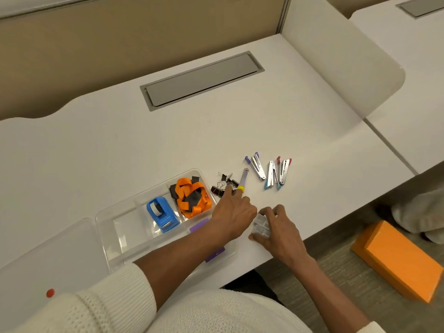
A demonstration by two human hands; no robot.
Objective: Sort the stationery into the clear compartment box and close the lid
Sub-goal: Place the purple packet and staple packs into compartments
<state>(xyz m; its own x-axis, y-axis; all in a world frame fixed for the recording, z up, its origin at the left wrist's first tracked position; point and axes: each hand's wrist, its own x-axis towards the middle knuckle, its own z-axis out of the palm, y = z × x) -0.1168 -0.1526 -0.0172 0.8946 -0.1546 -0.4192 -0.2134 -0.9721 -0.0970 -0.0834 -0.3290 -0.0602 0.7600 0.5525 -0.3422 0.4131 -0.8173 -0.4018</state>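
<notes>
The clear compartment box (105, 224) lies open near the desk's front edge, its lid (48, 255) flat to the left. Inside are a blue tape dispenser (162, 215) and an orange lanyard (192, 197). My left hand (231, 212) reaches across the box, fingers on a purple utility knife with a yellow end (243, 180) beside several black binder clips (222, 185). My right hand (278, 227) holds a small white printed packet (260, 225) against the desk. Three staplers (270, 171) lie further back on the right.
A grey cable hatch (201, 80) is set into the white desk (144, 140). White partitions rise behind and to the right. An orange box (398, 258) lies on the floor beyond the desk's right edge. Purple latches (215, 254) mark the box's front wall.
</notes>
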